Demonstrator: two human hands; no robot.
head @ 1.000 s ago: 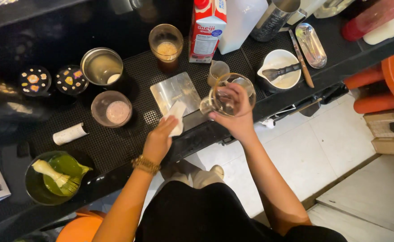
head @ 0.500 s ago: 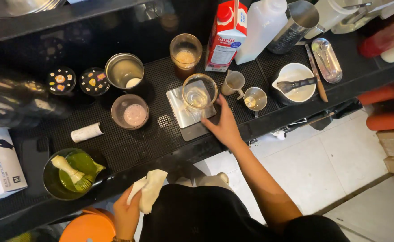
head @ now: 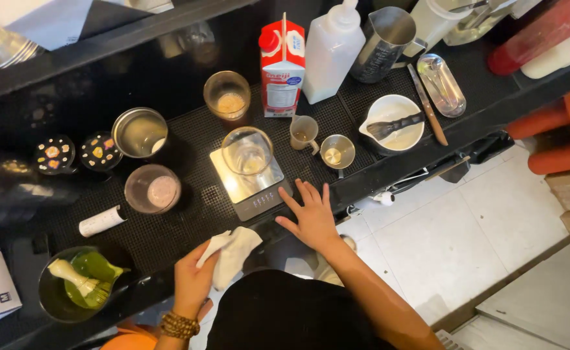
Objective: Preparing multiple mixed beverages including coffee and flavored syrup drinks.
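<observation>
An empty clear glass (head: 247, 151) stands on a small silver scale (head: 251, 181) on the black counter. My right hand (head: 311, 216) lies flat with fingers spread on the counter edge, just right of the scale's front. My left hand (head: 193, 280) grips a white cloth (head: 232, 254) at the near edge of the counter, below the scale.
Around the scale stand a red milk carton (head: 282, 65), a white squeeze bottle (head: 332, 49), a steel pitcher (head: 383, 43), two small metal cups (head: 337, 152), a white bowl with a dark brush (head: 392, 125), a glass with brown dregs (head: 228, 97) and a green whisk bowl (head: 77, 290).
My right hand set the glass on the scale, let go and moved to the counter edge. My left hand lifted the cloth off the scale and brought it to the near edge.
</observation>
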